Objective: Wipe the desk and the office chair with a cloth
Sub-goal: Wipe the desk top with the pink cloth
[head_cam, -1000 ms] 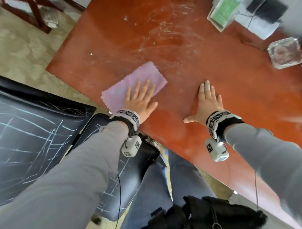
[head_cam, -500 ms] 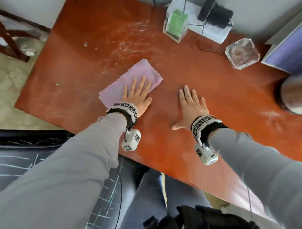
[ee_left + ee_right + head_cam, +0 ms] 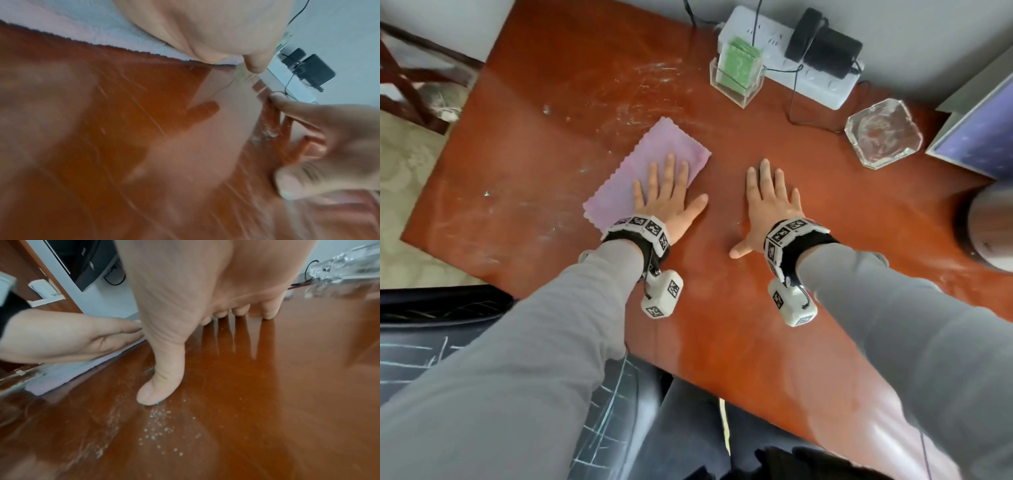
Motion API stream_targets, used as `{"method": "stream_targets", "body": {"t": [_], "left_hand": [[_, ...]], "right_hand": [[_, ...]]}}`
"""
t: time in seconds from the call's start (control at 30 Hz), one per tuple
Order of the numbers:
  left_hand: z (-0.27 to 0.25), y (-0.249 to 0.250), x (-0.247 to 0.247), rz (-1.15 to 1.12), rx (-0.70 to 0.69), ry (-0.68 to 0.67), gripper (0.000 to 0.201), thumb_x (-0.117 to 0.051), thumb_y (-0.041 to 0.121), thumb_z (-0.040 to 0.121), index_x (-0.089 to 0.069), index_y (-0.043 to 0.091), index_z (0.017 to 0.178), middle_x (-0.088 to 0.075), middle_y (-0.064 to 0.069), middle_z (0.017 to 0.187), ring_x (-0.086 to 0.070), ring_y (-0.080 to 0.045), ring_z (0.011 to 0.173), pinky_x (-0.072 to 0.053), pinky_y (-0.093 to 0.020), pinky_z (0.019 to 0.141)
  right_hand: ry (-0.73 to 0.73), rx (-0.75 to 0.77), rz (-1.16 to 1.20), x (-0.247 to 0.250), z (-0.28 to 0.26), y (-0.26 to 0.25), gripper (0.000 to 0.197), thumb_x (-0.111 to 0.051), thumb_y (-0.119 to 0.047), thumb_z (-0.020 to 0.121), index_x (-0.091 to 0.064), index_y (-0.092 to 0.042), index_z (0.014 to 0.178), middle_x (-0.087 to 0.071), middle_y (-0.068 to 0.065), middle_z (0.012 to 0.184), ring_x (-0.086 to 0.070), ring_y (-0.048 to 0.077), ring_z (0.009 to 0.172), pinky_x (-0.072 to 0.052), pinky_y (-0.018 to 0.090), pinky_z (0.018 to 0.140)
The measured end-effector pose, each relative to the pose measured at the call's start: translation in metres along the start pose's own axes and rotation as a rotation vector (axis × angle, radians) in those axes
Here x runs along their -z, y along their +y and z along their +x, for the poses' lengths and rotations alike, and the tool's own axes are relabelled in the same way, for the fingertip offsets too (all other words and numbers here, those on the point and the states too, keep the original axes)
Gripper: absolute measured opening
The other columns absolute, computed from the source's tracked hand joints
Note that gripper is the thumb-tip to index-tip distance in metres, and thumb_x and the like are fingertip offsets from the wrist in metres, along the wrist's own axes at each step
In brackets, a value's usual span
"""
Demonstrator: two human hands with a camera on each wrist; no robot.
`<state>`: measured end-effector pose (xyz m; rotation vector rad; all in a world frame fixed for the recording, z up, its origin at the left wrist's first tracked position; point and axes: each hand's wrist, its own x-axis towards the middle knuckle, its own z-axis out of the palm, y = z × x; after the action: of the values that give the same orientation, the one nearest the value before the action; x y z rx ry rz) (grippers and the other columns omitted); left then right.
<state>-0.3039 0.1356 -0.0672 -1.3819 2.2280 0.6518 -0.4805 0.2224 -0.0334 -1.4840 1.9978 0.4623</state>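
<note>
A lilac cloth (image 3: 650, 154) lies flat on the red-brown desk (image 3: 551, 178). My left hand (image 3: 667, 192) presses on it with straight, spread fingers. The cloth's edge (image 3: 102, 34) shows under the palm in the left wrist view. To its right, my right hand (image 3: 767, 202) lies flat on the bare desk, fingers straight, thumb out to the left. White smears and crumbs (image 3: 640, 89) mark the desk beyond the cloth; more crumbs (image 3: 160, 421) lie by my right thumb. The black office chair (image 3: 431, 329) with chalk-like scratches is at the lower left.
At the desk's back stand a clear holder with green cards (image 3: 738, 72), a white power strip (image 3: 825, 82) with a black adapter and cables, and a glass ashtray (image 3: 883, 133). A picture frame (image 3: 976, 137) and a rounded metal object (image 3: 993, 226) sit at the right.
The head view has swung right and up, so more of the desk's back shows. My left hand has slid the cloth a little away from the near edge. The right hand stays flat.
</note>
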Motion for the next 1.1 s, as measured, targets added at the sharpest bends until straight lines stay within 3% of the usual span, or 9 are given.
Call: {"method": "stream_targets", "body": {"t": [0.13,0.23,0.4,0.53,0.6,0.7,0.83,0.93,1.1], "left_hand": [[-0.048,0.031,-0.036,0.093,-0.227,-0.062,0.085,0.004,0.077,0.088,0.027,0.029,0.154,0.039,0.006,0.159,0.035,-0.024,0.147,0.013,-0.058,0.120],[-0.080,0.040,-0.055,0.194,-0.388,-0.151,0.089,0.001,0.078,0.088,0.028,0.025,0.154,0.038,0.005,0.159,0.035,-0.022,0.147,0.014,-0.057,0.120],[-0.041,0.019,-0.031,0.308,-0.523,-0.108,0.080,-0.007,0.076,0.093,0.023,0.035,0.155,0.033,0.011,0.161,0.031,-0.019,0.149,0.019,-0.053,0.120],[0.024,-0.003,0.017,0.059,-0.172,0.030,0.069,-0.010,0.067,0.099,0.019,0.041,0.155,0.028,0.016,0.162,0.022,-0.020,0.152,0.012,-0.052,0.122],[0.042,-0.016,0.032,0.025,-0.078,0.039,0.067,-0.007,0.065,0.100,0.018,0.039,0.156,0.028,0.015,0.162,0.023,-0.019,0.152,0.010,-0.054,0.122],[0.029,-0.018,0.026,0.108,-0.099,0.024,0.074,-0.006,0.069,0.096,0.023,0.035,0.155,0.032,0.010,0.162,0.027,-0.023,0.150,0.012,-0.055,0.122],[-0.024,-0.002,-0.013,0.241,-0.376,-0.047,0.080,-0.007,0.073,0.095,0.025,0.031,0.155,0.037,0.007,0.160,0.033,-0.023,0.148,0.015,-0.056,0.121],[-0.010,-0.022,-0.007,0.344,-0.476,-0.055,0.076,-0.008,0.071,0.096,0.025,0.035,0.154,0.035,0.011,0.160,0.029,-0.020,0.150,0.018,-0.053,0.120],[0.062,-0.045,0.058,0.051,-0.122,0.002,0.068,-0.009,0.065,0.100,0.021,0.038,0.156,0.033,0.014,0.160,0.027,-0.019,0.150,0.015,-0.052,0.121]], "right_hand": [[-0.003,0.022,0.009,-0.002,0.005,0.007,0.158,-0.085,-0.067,0.053,0.027,-0.017,0.152,0.035,0.005,0.158,0.020,0.029,0.150,-0.004,0.053,0.123],[-0.011,0.025,0.004,-0.004,0.006,0.007,0.154,-0.083,-0.068,0.056,0.028,-0.018,0.152,0.036,0.004,0.158,0.021,0.029,0.149,-0.003,0.052,0.123],[-0.006,0.035,-0.014,-0.001,0.004,0.007,0.156,-0.082,-0.070,0.054,0.027,-0.016,0.152,0.035,0.006,0.158,0.020,0.031,0.150,-0.005,0.053,0.123],[0.023,0.027,-0.007,0.000,0.000,0.007,0.157,-0.083,-0.070,0.052,0.026,-0.018,0.153,0.032,0.004,0.160,0.017,0.028,0.151,-0.005,0.053,0.122],[0.021,0.012,0.003,0.001,0.000,0.007,0.155,-0.083,-0.069,0.054,0.026,-0.019,0.153,0.032,0.004,0.160,0.017,0.027,0.151,-0.004,0.053,0.122],[0.024,-0.003,0.018,0.004,0.004,0.004,0.151,-0.081,-0.070,0.057,0.023,-0.018,0.154,0.033,0.007,0.159,0.018,0.029,0.150,-0.004,0.053,0.122],[0.028,0.005,0.031,0.014,0.021,-0.012,0.147,-0.082,-0.065,0.062,0.020,-0.012,0.154,0.031,0.011,0.159,0.017,0.030,0.150,-0.005,0.050,0.123],[0.024,0.015,0.000,0.025,0.034,-0.026,0.151,-0.084,-0.063,0.059,0.020,-0.009,0.154,0.029,0.014,0.159,0.016,0.032,0.150,-0.007,0.049,0.123],[-0.019,-0.021,-0.004,0.040,0.051,-0.046,0.158,-0.091,-0.056,0.053,0.022,-0.008,0.153,0.032,0.015,0.158,0.015,0.034,0.150,-0.009,0.049,0.123]]}}
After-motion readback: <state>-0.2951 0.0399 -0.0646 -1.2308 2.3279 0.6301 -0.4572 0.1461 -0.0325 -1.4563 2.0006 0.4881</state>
